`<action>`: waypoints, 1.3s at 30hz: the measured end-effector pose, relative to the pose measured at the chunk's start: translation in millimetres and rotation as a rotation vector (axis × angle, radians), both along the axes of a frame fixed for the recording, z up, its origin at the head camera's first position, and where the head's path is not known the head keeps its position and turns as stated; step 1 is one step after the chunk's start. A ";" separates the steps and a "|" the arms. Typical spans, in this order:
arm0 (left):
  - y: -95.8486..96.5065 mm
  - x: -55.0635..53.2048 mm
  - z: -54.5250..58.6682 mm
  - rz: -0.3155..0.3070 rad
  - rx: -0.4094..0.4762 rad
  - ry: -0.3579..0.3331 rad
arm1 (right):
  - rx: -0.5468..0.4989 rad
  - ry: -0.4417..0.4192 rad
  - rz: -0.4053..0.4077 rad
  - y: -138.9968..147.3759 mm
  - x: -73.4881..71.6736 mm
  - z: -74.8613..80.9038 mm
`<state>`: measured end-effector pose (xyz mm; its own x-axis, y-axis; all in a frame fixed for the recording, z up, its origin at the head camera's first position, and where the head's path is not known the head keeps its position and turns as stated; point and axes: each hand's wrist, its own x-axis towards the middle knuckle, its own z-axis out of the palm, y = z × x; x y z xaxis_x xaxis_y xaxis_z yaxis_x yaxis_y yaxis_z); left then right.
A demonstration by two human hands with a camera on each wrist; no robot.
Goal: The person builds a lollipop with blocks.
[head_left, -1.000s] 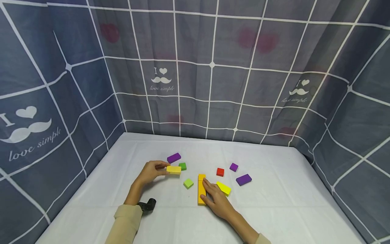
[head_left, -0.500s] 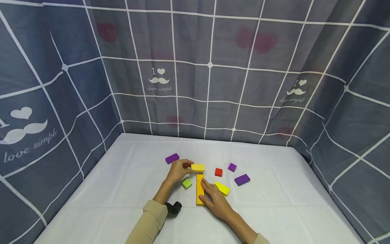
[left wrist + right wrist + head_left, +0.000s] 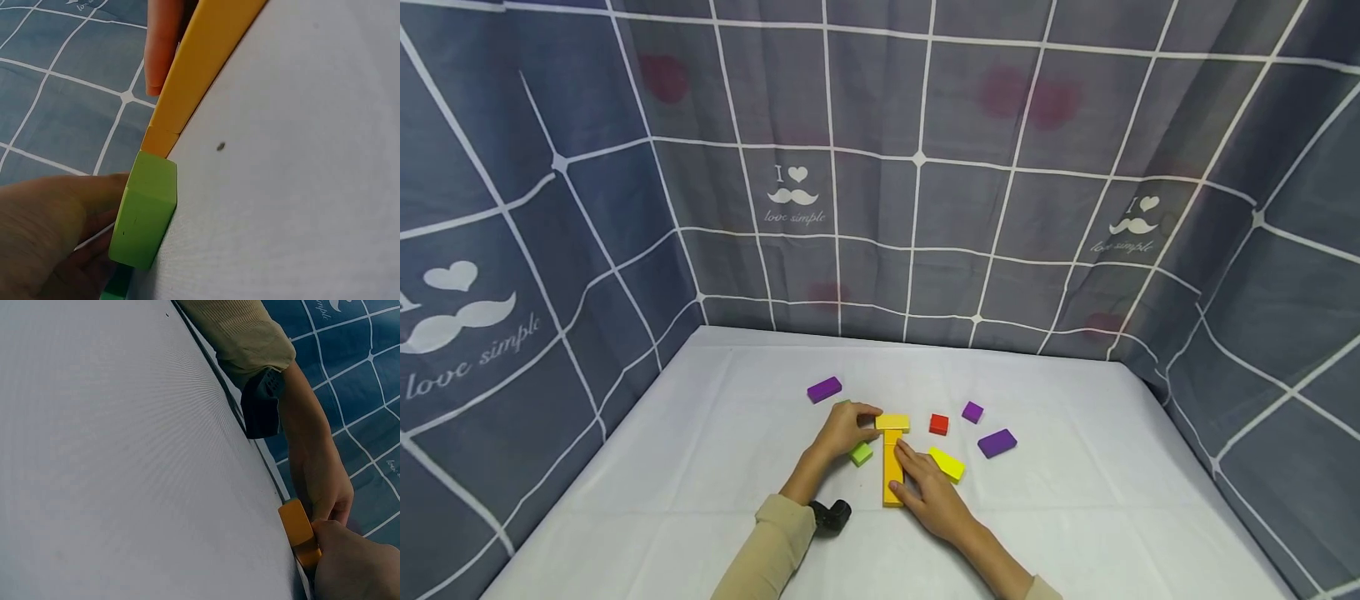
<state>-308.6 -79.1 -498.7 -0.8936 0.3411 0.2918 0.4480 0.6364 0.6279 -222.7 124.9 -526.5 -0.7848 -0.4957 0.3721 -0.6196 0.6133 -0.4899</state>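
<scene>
My left hand (image 3: 842,432) pinches the left end of a short yellow block (image 3: 892,422). That block lies crosswise at the far end of a small orange block and a long orange block (image 3: 892,479), making a T shape. My right hand (image 3: 934,492) rests with extended fingers and thumb on the long block. In the left wrist view a light green block (image 3: 145,209) stands before my left hand (image 3: 56,231), and the yellow block is hidden. The right wrist view shows the orange block's end (image 3: 297,524) beside my right hand (image 3: 359,562).
A bright yellow block (image 3: 947,465) lies right of my right hand. Farther out are a red cube (image 3: 938,424), a small purple block (image 3: 972,412) and two longer purple blocks (image 3: 997,443). A green block is mostly behind my left hand. Grid-patterned curtains (image 3: 872,200) enclose the white table.
My left hand has carried the yellow block rightward, then down and nearer, to the far end of the orange blocks. My right hand has stayed on the long block.
</scene>
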 end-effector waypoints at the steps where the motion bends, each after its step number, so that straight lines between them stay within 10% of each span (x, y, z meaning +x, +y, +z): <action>1: -0.1 -0.2 -0.5 -0.004 -0.004 0.000 | 0.001 -0.004 -0.002 0.2 0.3 -0.1; 22: -5.3 0.7 2.3 -0.029 0.014 -0.042 | -0.032 -0.046 -0.008 -0.2 0.7 -1.9; 30: -23.3 2.5 13.1 -0.180 0.182 -0.200 | -0.033 -0.051 0.003 0.9 0.9 -3.5; 39: -57.0 4.3 22.6 -0.406 0.134 -0.415 | -0.031 -0.039 -0.004 1.0 -0.8 -1.9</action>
